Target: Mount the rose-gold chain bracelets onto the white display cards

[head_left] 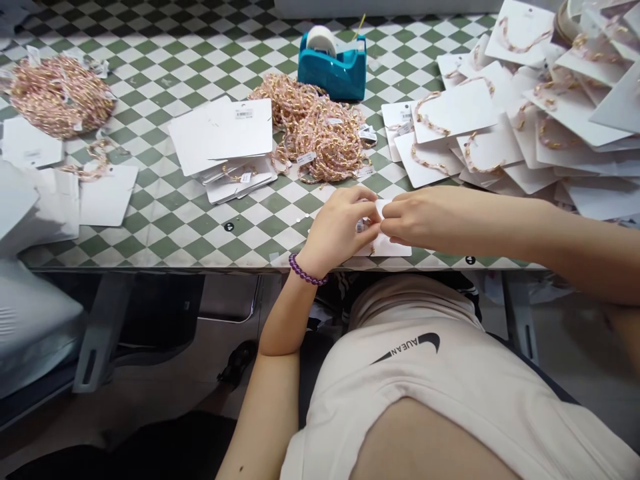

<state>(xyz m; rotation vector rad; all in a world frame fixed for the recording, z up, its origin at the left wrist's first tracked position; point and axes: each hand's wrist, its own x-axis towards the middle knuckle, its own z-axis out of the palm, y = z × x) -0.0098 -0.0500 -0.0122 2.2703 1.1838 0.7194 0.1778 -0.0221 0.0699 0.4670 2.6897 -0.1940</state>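
Note:
A white card (399, 250) lies at the table's front edge, mostly under my two hands. Bent over its left part, my left hand (343, 223) curls its fingers and thumb around a beaded bracelet (371, 247), of which only a few beads and a small white tag show. My right hand (420, 215) comes in from the right, thumb and fingers pinched together over the card; whatever lies between those fingertips is hidden. The fingertips of both hands nearly meet. Behind them is a heap of pink and gold beaded bracelets (327, 143) with small tags.
A teal tape dispenser (333, 72) stands behind the heap. Blank white cards (220, 130) are stacked left of it. Carded bracelets (455, 115) pile up at the right. Another bracelet bundle (63, 97) and cards (107, 195) lie far left on the checkered table (165, 230).

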